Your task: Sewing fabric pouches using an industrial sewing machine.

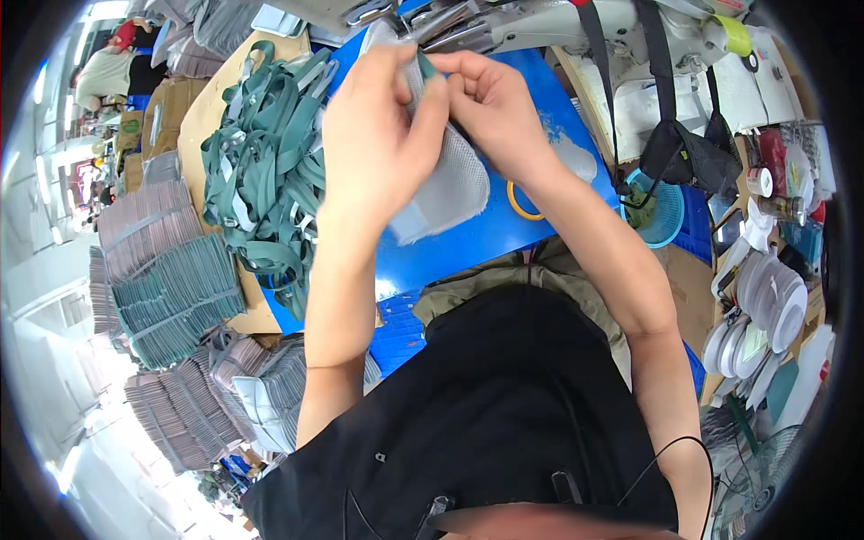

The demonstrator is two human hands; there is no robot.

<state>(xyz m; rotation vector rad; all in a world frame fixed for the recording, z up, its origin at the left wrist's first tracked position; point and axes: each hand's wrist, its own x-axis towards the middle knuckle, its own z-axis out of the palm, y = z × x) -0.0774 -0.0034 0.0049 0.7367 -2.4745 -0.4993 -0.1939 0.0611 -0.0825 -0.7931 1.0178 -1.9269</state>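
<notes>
My left hand [373, 135] and my right hand [490, 103] meet above a blue table top [504, 229]. Together they pinch the upper edge of a grey mesh fabric piece [445, 193], which hangs down between them. A short green strap end [425, 63] pokes out at the fingertips of both hands, against the mesh edge. My left thumb lies across the front of the mesh. The lower part of the mesh piece rests near the table surface.
A heap of green straps [265, 166] lies left of my hands. Stacks of grey and green fabric pieces [166, 288] sit at the far left. A white sewing machine [576, 27] stands behind my hands, a blue basket [661, 211] and tape rolls [765, 306] to the right.
</notes>
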